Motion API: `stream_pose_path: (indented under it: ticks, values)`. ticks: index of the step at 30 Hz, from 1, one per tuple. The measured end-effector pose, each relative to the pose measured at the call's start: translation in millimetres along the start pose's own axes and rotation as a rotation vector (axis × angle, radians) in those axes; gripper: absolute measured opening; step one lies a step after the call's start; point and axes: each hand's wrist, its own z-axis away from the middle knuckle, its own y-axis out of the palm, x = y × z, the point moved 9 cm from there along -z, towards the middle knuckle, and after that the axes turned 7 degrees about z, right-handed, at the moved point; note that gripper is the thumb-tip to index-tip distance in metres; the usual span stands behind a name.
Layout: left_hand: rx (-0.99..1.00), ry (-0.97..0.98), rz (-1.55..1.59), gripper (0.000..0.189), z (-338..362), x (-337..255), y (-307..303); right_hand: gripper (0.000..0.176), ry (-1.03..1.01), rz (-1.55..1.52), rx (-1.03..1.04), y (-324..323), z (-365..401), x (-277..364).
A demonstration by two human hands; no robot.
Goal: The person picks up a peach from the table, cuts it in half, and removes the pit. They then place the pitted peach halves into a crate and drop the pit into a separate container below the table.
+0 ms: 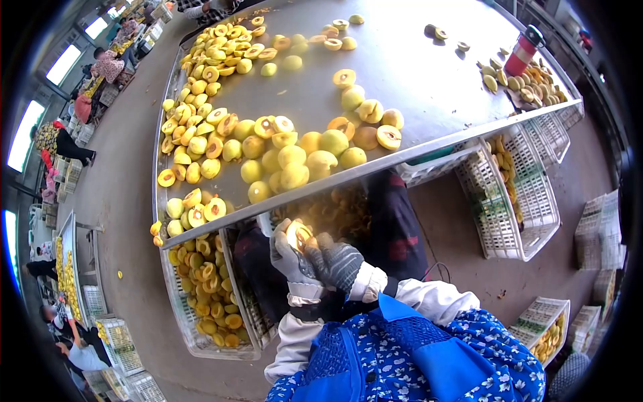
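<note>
Both of my hands wear grey gloves and meet in front of me, just below the table's near edge. My left hand (293, 257) is closed round a halved yellow fruit (299, 235), its cut face showing. Against the fruit's right side rests my right hand (335, 259), fingers bent; whether it pinches a small tool or the pit is too blurred to tell. Beyond them, whole and halved fruits (293, 157) lie along the near edge of the metal table (429, 80). Under my hands, partly hidden, is a container of fruit pieces (341, 213).
A crate of halved fruits (209, 295) stands at the lower left. White crates (499, 201) sit under the table's right side. A red bottle (522, 52) stands by a fruit pile (536, 87). Other people (107, 65) work at tables far left.
</note>
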Motion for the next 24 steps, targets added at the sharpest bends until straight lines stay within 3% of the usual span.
stream_pose_path:
  ticks: [7, 10, 16, 19, 24]
  values:
    - [0.003, 0.013, -0.049, 0.031, -3, 4, -8, 0.043, -0.002, -0.085, 0.001, 6, 2, -7]
    - [0.005, 0.054, -0.060, 0.029, -1, 5, -11, 0.041, -0.143, -0.187, -0.105, -4, 4, 4]
    - [0.011, 0.118, -0.082, 0.028, -1, 3, -15, 0.039, 0.045, -0.221, 0.118, 9, 2, -6]
    - [0.007, 0.082, -0.044, 0.028, 0, 3, -14, 0.037, -0.048, -0.309, 0.058, 15, 3, -10]
    - [0.011, 0.066, -0.095, 0.028, 4, 2, -9, 0.032, 0.014, -0.497, 0.112, -4, 11, 3]
